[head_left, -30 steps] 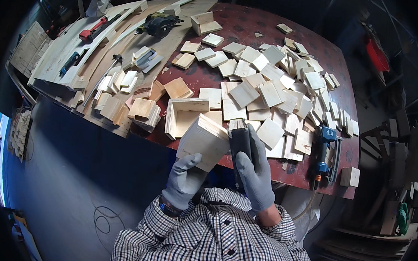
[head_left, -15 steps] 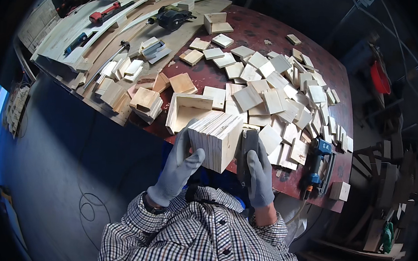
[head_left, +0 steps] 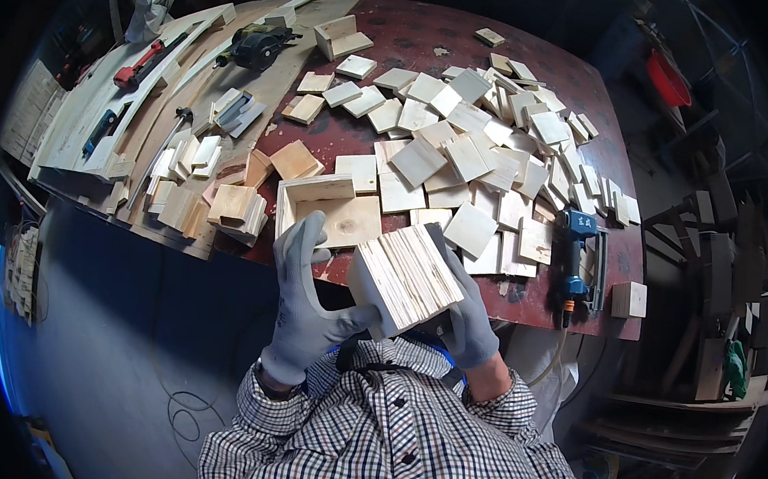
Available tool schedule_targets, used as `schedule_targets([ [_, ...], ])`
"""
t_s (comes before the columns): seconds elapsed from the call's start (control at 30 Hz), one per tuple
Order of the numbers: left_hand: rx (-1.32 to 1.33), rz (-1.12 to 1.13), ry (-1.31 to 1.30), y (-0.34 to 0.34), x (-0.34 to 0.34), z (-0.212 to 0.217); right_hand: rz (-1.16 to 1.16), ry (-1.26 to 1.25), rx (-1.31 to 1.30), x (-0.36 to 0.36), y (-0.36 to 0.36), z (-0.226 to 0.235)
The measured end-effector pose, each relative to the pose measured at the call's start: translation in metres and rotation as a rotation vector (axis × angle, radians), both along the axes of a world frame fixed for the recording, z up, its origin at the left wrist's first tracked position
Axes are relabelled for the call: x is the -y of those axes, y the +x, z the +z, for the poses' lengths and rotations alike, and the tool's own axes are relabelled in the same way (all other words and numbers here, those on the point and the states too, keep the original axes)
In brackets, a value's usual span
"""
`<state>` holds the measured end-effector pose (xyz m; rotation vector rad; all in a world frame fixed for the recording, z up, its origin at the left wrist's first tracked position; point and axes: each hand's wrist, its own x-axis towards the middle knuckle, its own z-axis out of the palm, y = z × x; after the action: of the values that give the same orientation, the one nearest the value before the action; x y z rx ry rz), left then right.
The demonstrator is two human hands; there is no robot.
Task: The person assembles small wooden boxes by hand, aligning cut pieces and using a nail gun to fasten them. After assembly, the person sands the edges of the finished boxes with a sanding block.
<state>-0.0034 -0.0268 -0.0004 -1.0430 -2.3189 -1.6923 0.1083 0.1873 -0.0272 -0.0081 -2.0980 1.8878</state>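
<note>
We see a stack of thin wooden squares (head_left: 403, 278) held between two gloved hands, just in front of the chest and over the near edge of the table (head_left: 416, 41). The stack is made of many pale boards pressed side by side, so the top shows a row of fine parallel lines, like the pages of a thick book. It is tilted, with its left face plain and smooth. The wood is light, almost cream, with a little darker grain.

The left hand (head_left: 308, 310) wears a grey glove; its fingers are closed on the left and lower side of the stack, while the thumb points up, free. The right hand (head_left: 466, 312), also in a grey glove, presses flat on the right side, fingers together and stretched along the boards. So the stack is clamped from both sides.

Just behind the stack, on the dark red table, an open wooden box (head_left: 328, 209) lies. Further back many loose wooden squares (head_left: 470, 148) are spread, some overlapping. A blue power tool (head_left: 576, 257) lies at the right, near the table edge, and a single small wooden block (head_left: 629, 298) is beside it.
</note>
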Motion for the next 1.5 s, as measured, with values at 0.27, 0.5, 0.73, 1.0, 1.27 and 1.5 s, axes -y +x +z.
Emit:
schedule_targets([
  [0.27, 0.759, -0.579, 0.288, -0.008, 0.008, -0.008, -0.147, -0.572, 0.258, 0.035, -0.004, 0.016],
  [0.5, 1.11, -0.402, 0.515, 0.02, -0.01, -0.062, -0.294, -0.242, 0.046, 0.019, -0.006, 0.034],
  [0.73, 0.653, -0.34, 0.256, 0.009, -0.006, -0.057, -0.141, 0.128, -0.027, -0.006, -0.005, 0.02],
  [1.0, 0.929, -0.221, 0.593, 0.012, -0.012, -0.032, -0.028, 0.795, -0.18, 0.02, 0.006, 0.048],
  [1.27, -0.003, -0.09, -0.066, 0.002, -0.008, -0.069, -0.199, 0.601, -0.214, -0.008, -0.012, 0.074],
  [1.5, 1.264, -0.5, 0.851, 0.008, -0.002, -0.068, -0.14, 0.828, -0.006, -0.023, -0.006, 0.027],
])
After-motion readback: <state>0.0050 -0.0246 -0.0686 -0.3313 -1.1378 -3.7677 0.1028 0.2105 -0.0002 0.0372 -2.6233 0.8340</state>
